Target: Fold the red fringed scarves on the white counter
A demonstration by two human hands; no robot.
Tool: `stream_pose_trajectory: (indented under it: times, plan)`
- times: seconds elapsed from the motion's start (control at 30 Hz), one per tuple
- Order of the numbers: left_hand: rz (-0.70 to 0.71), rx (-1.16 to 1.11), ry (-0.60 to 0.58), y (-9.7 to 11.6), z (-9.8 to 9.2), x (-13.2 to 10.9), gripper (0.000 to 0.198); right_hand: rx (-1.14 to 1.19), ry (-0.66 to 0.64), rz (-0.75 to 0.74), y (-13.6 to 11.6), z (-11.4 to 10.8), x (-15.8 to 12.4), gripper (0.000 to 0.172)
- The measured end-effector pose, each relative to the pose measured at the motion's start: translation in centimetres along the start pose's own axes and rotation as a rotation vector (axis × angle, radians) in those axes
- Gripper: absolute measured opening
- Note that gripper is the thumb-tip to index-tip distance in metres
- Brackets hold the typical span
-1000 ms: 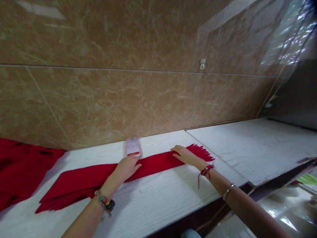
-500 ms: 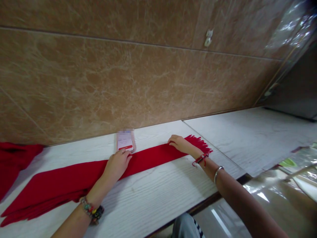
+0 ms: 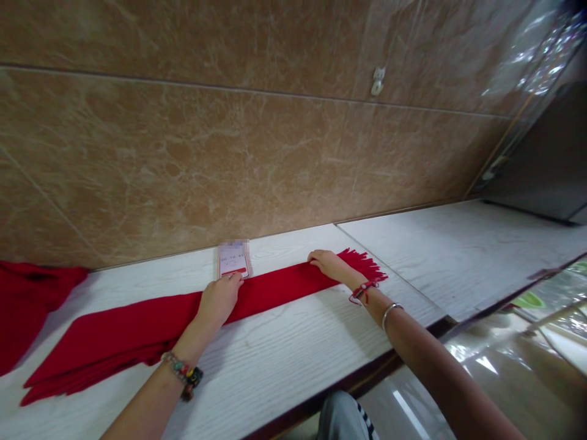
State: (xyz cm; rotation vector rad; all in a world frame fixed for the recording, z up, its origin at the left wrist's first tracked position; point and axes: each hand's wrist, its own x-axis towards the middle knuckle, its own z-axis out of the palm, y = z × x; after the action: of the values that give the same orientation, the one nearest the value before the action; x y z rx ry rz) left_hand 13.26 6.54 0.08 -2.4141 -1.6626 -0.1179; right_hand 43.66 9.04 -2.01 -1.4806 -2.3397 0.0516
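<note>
A long red folded cloth (image 3: 275,286) with a fringed right end lies along the white table. My left hand (image 3: 220,297) rests on its middle, fingers together at the far edge, close to a phone (image 3: 233,259) with a lit screen. My right hand (image 3: 329,264) is near the fringe, its fingers curled over the cloth's far edge. Both hands' fingertips are partly hidden, but each seems to pinch the cloth's edge. The left part of the cloth is wider, with several layers showing.
Another red cloth (image 3: 22,305) lies bunched at the far left. A brown marbled wall (image 3: 206,165) rises behind the white table (image 3: 284,360). A dark grey block stands at the far right end. My knee shows below the front edge.
The view has shifted slightly, and the cloth's left end appears a little farther right. Both hands remain at nearly the same places on the cloth.
</note>
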Motion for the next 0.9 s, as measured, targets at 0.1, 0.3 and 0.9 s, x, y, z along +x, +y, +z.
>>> stream_pose_trajectory:
  times: [0.1, 0.3, 0.9]
  plan:
    - [-0.016, -0.039, 0.005, -0.1, -0.1, 0.1, 0.029, -0.005, 0.016, -0.017, -0.1, -0.1, -0.1, 0.019]
    - [0.008, 0.029, 0.02, 0.3, -0.4, -0.1, 0.029, -0.049, 0.007, -0.009, 0.6, 0.9, 0.2, 0.019]
    - [0.11, -0.253, -0.339, -6.3, -2.3, -0.6, 0.046, -0.015, -0.425, -0.058, 1.3, -4.8, -0.2, 0.035]
